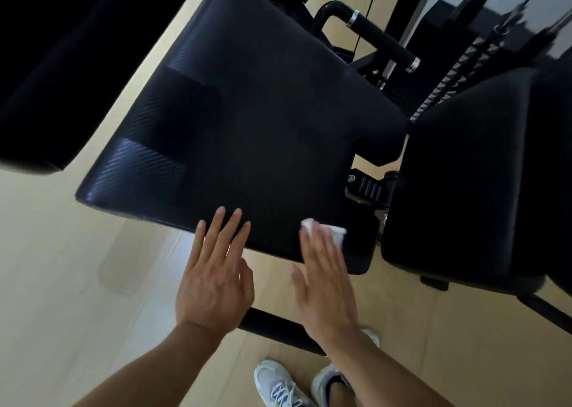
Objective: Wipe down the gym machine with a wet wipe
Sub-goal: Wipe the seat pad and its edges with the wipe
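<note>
A large black padded seat (247, 112) of the gym machine fills the middle of the view. My right hand (325, 270) lies flat with straight fingers on the pad's near right corner and presses a white wet wipe (335, 232) against it; the wipe shows past the fingertips. My left hand (216, 270) is spread flat, fingers straight, with its fingertips on the pad's near edge, empty. Both hands look slightly blurred.
A second black pad (483, 190) stands to the right, with an adjuster knob (368, 187) in the gap. A black handle bar (380, 38) with chrome rings, plus cables, lie behind. Another dark pad (62, 51) is upper left. Pale wooden floor (77, 298) and my white sneakers (278, 385) are below.
</note>
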Motion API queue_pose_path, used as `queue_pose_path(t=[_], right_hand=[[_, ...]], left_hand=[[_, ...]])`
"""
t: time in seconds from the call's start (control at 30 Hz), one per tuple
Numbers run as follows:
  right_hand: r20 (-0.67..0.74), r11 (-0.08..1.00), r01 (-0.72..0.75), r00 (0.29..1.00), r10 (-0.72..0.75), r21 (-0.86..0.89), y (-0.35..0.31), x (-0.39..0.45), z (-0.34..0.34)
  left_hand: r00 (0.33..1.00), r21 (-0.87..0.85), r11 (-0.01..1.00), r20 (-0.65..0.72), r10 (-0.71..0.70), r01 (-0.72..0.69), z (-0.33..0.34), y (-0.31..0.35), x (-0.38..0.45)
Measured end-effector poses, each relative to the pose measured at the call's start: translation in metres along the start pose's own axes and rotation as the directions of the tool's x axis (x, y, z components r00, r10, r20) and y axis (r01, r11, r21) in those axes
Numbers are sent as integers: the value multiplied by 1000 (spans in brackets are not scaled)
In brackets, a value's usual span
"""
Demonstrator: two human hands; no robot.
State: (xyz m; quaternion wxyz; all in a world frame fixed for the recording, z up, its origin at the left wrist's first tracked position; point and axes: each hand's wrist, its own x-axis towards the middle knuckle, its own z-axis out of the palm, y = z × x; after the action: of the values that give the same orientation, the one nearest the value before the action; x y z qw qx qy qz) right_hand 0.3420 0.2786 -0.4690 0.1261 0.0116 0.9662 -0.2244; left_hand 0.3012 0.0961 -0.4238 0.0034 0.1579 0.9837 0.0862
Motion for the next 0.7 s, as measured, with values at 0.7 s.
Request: queue_pose_path(t=[0.7], right_hand=[[-68,991,58,996,-50,124,59,221,-107]], left_hand=[[966,207,958,206,156,-199,5,5,11]])
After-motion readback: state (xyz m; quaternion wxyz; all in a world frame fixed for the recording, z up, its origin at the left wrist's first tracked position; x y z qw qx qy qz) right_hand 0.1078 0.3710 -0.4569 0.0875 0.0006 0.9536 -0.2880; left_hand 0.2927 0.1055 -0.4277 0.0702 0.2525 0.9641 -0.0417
